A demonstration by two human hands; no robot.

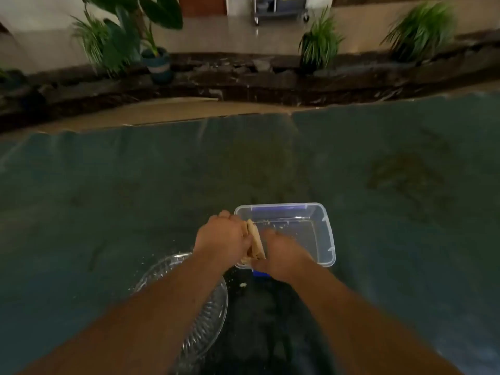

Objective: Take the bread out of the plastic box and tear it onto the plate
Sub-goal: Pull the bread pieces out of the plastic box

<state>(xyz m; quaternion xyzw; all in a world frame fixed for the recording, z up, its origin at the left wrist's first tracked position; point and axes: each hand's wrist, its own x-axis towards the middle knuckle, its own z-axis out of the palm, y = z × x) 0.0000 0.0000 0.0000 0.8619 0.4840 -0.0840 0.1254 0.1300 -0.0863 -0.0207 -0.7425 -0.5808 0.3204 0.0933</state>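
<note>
Both hands' fingers clamped on bread [255,243] | left hand [220,239] | right hand [281,257] | over plastic box [322,239]

It looks like an indoor lobby. Potted plants [151,36] line the frame's top, beside shiny floor [230,36]. A wheeled cart [280,9] stands top centre.

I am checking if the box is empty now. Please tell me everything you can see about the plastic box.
The plastic box is a clear, rectangular tub with rounded corners and no lid on it. It looks like thin transparent plastic, with something blue showing through at its far and near edges. It sits upright on the dark cloth, to the right of the glass plate. Inside, only small crumbs show; the bread is held at its left edge by the left hand and right hand, which hide that corner.
</note>
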